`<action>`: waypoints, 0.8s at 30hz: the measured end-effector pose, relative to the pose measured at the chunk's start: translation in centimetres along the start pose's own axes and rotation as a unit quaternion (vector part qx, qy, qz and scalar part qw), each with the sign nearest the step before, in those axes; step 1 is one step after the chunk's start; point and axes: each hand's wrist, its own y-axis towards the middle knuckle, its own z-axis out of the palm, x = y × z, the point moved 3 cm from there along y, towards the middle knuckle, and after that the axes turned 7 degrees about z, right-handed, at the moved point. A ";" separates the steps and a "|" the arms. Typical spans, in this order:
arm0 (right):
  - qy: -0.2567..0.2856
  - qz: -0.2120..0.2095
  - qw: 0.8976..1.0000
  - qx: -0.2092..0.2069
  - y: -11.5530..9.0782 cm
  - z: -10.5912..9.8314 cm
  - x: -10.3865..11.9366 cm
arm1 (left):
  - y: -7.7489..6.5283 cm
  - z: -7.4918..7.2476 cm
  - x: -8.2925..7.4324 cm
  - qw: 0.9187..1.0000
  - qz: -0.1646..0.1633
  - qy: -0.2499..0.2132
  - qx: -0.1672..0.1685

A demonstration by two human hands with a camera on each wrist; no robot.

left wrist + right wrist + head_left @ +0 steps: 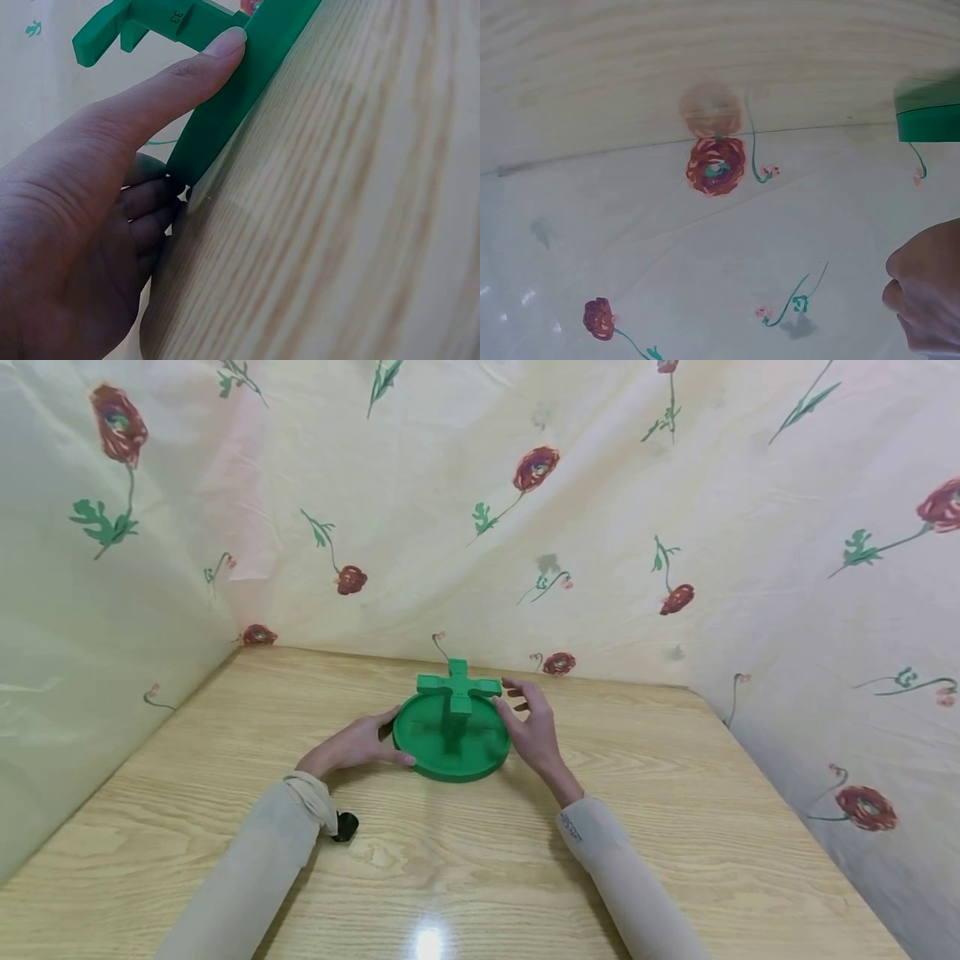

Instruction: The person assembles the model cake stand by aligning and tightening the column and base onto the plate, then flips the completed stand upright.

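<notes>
A green round base (426, 758) with a raised rim stands on the table. Above it, on a post, is a green cross-shaped top (458, 685); one arm carries the number 33 in the left wrist view. At the base's left side, my left hand (367, 739) grips the edge. The thumb (187, 82) presses the rim, while the other fingers curl behind it. My right hand (534, 731) is at the right arm of the cross, thumb and bent fingers near its end; whether they pinch it is unclear. The right wrist view shows only part of this hand (930, 289).
The light wood table (420, 860) meets a floral plastic sheet (450, 527) behind the base and along both sides. A small black object (346, 827) shows at the left sleeve's cuff. Light glares off the table near the front.
</notes>
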 end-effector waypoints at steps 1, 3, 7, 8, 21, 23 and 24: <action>0.001 0.005 1.000 0.006 0.1 0.1 0.0 | 0.0 0.0 0.0 1.000 0.000 -0.001 0.000; 0.002 0.008 1.000 0.018 0.1 0.0 1.1 | 0.0 0.1 0.0 1.000 0.000 -0.002 0.000; -0.003 0.020 0.999 0.040 0.0 -0.2 3.8 | 0.0 0.1 0.1 1.000 -0.003 0.000 0.001; -0.003 0.018 0.999 0.042 0.0 -0.4 4.4 | 0.0 0.2 0.1 1.000 -0.004 0.000 0.001; -0.020 0.011 0.999 0.048 -0.1 -0.2 4.5 | 0.0 0.0 0.1 1.000 -0.003 -0.001 0.003; -0.019 0.011 0.999 0.048 -0.1 -0.2 4.5 | 0.0 0.0 0.0 1.000 -0.003 -0.002 0.003; -0.018 0.012 0.999 0.048 -0.1 -0.2 4.4 | -0.1 0.0 0.0 1.000 -0.002 -0.002 0.002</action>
